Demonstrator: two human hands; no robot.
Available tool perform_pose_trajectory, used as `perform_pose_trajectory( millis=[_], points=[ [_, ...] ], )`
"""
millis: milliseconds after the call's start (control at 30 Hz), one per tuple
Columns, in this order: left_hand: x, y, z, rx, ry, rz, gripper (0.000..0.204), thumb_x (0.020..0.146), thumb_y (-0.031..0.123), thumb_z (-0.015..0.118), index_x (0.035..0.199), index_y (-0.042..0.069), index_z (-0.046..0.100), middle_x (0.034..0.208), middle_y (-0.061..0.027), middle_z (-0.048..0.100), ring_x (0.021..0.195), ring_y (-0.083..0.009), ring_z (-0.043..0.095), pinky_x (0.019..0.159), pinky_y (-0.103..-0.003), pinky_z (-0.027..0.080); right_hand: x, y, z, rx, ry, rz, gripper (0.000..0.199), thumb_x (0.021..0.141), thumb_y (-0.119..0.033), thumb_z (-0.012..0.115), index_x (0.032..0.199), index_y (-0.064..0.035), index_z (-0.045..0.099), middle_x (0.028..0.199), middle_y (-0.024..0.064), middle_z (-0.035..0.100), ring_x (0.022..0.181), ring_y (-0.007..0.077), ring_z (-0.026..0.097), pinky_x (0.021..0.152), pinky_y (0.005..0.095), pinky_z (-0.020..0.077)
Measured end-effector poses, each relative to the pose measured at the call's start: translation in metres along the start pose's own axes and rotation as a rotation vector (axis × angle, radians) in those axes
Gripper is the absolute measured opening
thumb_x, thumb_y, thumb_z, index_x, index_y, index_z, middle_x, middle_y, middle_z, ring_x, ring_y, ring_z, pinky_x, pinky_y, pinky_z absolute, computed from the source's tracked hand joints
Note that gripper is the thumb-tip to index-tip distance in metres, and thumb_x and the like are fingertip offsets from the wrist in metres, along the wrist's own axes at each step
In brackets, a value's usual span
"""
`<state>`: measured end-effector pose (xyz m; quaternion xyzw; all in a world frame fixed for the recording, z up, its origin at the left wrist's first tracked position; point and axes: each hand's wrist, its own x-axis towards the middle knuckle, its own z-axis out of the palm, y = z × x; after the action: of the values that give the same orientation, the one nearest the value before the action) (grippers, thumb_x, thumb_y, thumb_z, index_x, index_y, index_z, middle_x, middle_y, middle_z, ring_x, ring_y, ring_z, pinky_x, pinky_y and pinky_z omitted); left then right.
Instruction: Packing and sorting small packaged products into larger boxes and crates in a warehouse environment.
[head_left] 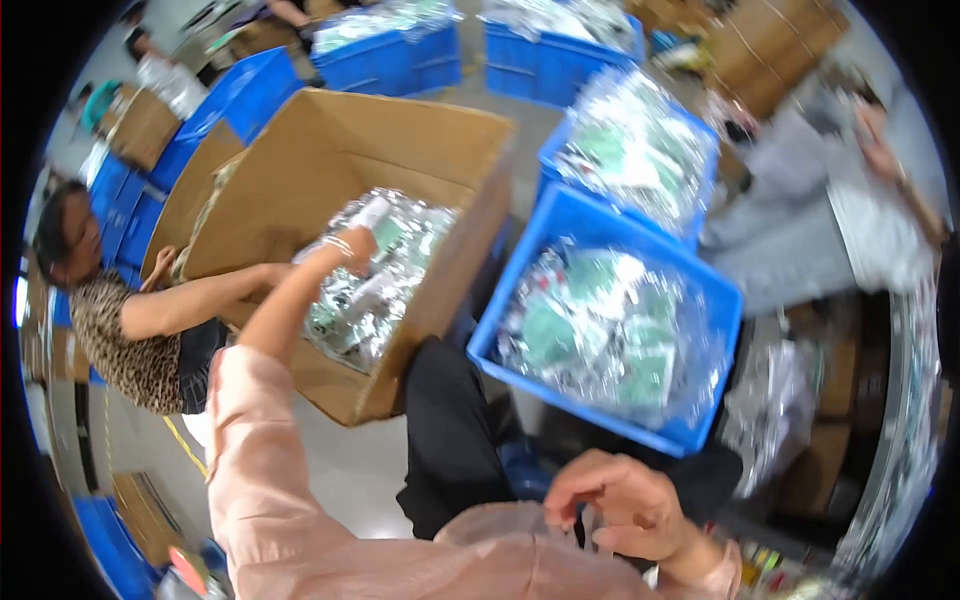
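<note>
Co-worker [120,320] in a spotted top sits at far left, an arm at the cardboard box [400,140]. My left hand [352,245] is reached into that box, fingers closed on a clear-wrapped packet [372,212] atop the shiny pile. Judgement: grip the packet by its body, not loose film, and lift straight up to avoid dragging neighbours. My right hand [620,505] hovers near my lap, fingers loosely curled, empty as far as I can tell. Blue crate [700,300] of packets just right of the box. Floor pale; more blue crates [400,55] behind.

Blurred packets [375,275], indistinct contents
</note>
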<state>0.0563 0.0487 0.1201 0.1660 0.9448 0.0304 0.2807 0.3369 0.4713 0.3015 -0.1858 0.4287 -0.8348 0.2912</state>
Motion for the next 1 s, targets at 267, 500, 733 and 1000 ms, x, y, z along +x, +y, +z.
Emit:
perform_pose_trajectory(
  millis=[267, 500, 733, 1000],
  points=[
    [0.114, -0.054, 0.143, 0.161, -0.582, -0.082, 0.026, 0.063, 0.015, 0.058, 0.086, 0.003, 0.064, 0.091, -0.0137, 0.061, 0.078, -0.0265, 0.059, 0.069, -0.042, 0.046, -0.04, 0.051, -0.038, -0.166, 0.583, 0.486, 0.035, 0.084, -0.016, 0.052, 0.114, -0.0002, 0.044, 0.105, 0.008, 0.053, 0.087, 0.0152, 0.053, 0.075, 0.0281, 0.0427],
    [0.147, 0.014, 0.18, -0.242, 0.07, -0.543, 0.071, 0.072, 0.04, 0.055, 0.128, 0.006, 0.027, 0.131, -0.0194, 0.026, 0.119, -0.0357, 0.03, 0.092, -0.042, 0.034, -0.052, 0.092, -0.057, -0.143, 0.645, 0.471, 0.043, 0.083, -0.023, 0.053, 0.12, -0.0036, 0.041, 0.105, 0.0087, 0.053, 0.091, 0.0157, 0.052, 0.079, 0.0282, 0.0406],
    [0.176, 0.094, 0.217, -0.778, 0.103, -0.458, 0.091, 0.067, 0.058, 0.058, 0.132, 0.008, 0.02, 0.136, -0.0251, 0.011, 0.125, -0.04, 0.018, 0.098, -0.047, 0.027, -0.021, 0.091, -0.046, -0.299, 0.726, 0.455, 0.039, 0.084, -0.028, 0.052, 0.116, -0.0061, 0.046, 0.09, 0.0057, 0.057, 0.079, 0.0133, 0.053, 0.067, 0.0244, 0.0421],
    [0.251, 0.098, 0.247, -1.237, 0.079, -0.44, 0.082, 0.068, 0.063, 0.049, 0.12, 0.0, 0.042, 0.119, -0.0279, 0.042, 0.109, -0.0388, 0.044, 0.09, -0.036, 0.038, 0.031, 0.109, -0.075, -0.199, 0.529, 0.44, 0.038, 0.084, -0.022, 0.052, 0.117, -0.004, 0.045, 0.097, 0.0071, 0.055, 0.086, 0.0147, 0.053, 0.073, 0.0266, 0.0416]
  ],
)
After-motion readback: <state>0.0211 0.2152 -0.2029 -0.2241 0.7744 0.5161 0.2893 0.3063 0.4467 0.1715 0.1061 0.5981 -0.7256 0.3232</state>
